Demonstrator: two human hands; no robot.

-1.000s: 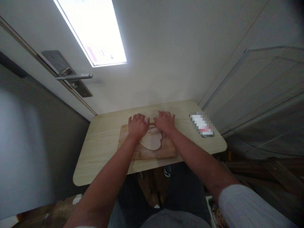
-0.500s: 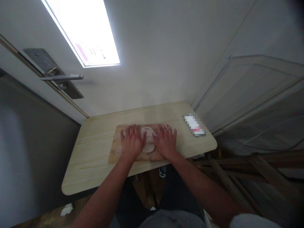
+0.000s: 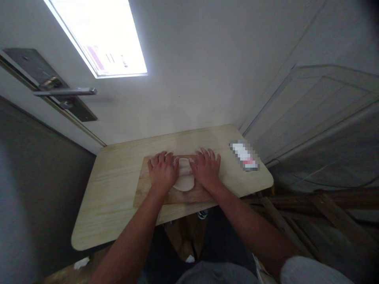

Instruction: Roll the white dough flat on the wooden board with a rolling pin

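A flat, pale piece of dough (image 3: 184,184) lies on a wooden board (image 3: 142,193). My left hand (image 3: 162,169) is palm down over the left side of the dough, its fingers stretched toward the board's far edge. On the other side, my right hand (image 3: 206,167) is also palm down, fingers spread. Both thumbs point inward near the dough's far part. Across the dough, between the hands, runs a slightly darker band; I cannot tell whether it is a rolling pin or a shadow. What lies beneath the palms is hidden.
The board rests on a light wood table (image 3: 109,189) against a white door with a lever handle (image 3: 68,92). A blurred-out phone-like object (image 3: 244,156) lies at the table's right. Wooden beams (image 3: 296,228) stand at lower right, and white scrap (image 3: 81,263) lies on the floor.
Both hands have slid slightly toward the far edge of the board, uncovering more of the dough's near part. The camera view has shifted a little.
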